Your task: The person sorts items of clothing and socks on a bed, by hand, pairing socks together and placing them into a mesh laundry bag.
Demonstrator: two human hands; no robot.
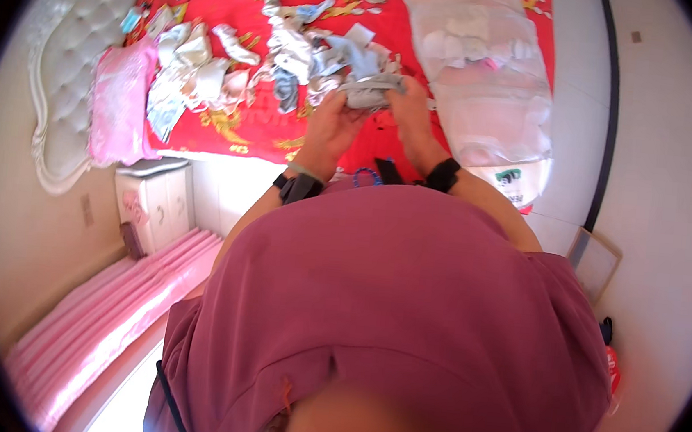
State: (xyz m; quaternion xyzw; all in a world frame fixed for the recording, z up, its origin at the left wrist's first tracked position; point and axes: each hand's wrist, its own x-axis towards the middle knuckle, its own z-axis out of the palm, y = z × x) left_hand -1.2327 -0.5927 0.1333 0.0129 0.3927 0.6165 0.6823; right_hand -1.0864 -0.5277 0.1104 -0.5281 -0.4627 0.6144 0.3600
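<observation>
My left hand (pixel 334 130) and my right hand (pixel 412 114) hold a folded grey cloth item (pixel 368 93) between them, above the bed. The left fingers grip its near left side and the right fingers its right end. Just beyond it lies a loose heap of small clothes, with a light blue cloth piece (pixel 355 56) and white pieces (pixel 292 51) in it. A dark grey-blue cloth piece (pixel 285 90) hangs from the heap's near side. Further left is another pile of pale garments (pixel 201 70), some of them bra-like.
A red bedspread (pixel 261 128) with gold figures lies under everything. Along its right side stretches a long translucent plastic-like organizer (pixel 491 111). A pink pillow (pixel 124 104) rests by the tufted headboard (pixel 87 33). A white bedside cabinet (pixel 159 199) stands at the left.
</observation>
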